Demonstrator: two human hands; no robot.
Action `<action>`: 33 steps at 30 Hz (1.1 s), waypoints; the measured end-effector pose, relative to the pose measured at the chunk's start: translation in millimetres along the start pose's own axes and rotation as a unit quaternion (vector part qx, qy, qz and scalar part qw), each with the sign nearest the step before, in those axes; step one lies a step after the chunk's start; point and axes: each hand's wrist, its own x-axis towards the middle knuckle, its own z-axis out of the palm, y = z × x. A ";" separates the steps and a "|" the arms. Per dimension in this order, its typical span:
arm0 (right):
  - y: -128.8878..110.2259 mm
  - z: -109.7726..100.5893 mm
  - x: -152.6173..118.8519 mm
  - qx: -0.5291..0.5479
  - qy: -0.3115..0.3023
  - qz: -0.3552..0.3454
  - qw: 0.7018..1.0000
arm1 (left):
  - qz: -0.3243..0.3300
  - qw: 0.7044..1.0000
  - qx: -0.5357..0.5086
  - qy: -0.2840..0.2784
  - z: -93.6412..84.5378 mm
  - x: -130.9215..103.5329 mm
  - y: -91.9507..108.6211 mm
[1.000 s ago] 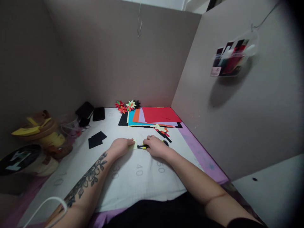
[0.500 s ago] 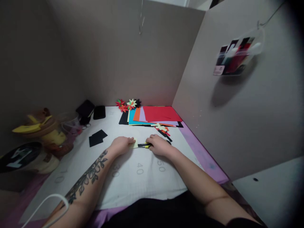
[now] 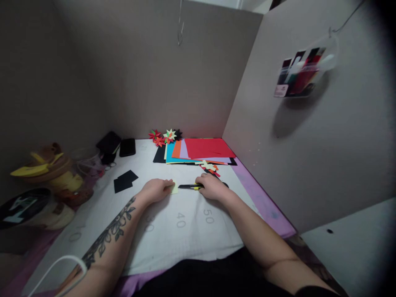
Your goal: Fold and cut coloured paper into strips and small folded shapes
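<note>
My left hand (image 3: 157,189) holds a small pale yellow paper (image 3: 175,189) against the white cloth, its fingertips closed on the paper's left part. To the right, my right hand (image 3: 210,185) is closed on a black and yellow utility knife (image 3: 189,187). The blade points left and lies just short of the paper's right edge, with a small gap between them. Behind my right hand are cut paper scraps (image 3: 209,166) in yellow, red, orange and black. Two black paper pieces (image 3: 124,181) overlap on the cloth at the left.
Coloured sheets (image 3: 207,148) are stacked at the back, beside folded paper stars (image 3: 168,135). A black phone (image 3: 128,147) and a dark case (image 3: 108,142) lie back left. Pots (image 3: 49,169) and a lidded tub (image 3: 37,208) stand at the left. Grey panels rise behind and right.
My right hand has drawn the knife a little to the right, away from the yellow paper. My left hand stays on the paper. The whole view has shifted slightly.
</note>
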 end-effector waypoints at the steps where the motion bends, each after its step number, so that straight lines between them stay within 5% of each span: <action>1: -0.5 -0.2 -0.1 -0.001 -0.001 0.001 1.000 | -0.003 1.000 -0.001 -0.003 -0.3 0.0 0.0; 33: -24.5 1.0 3.5 -0.013 -0.015 -0.058 0.998 | -0.002 1.000 -0.026 -0.007 1.1 1.3 -2.6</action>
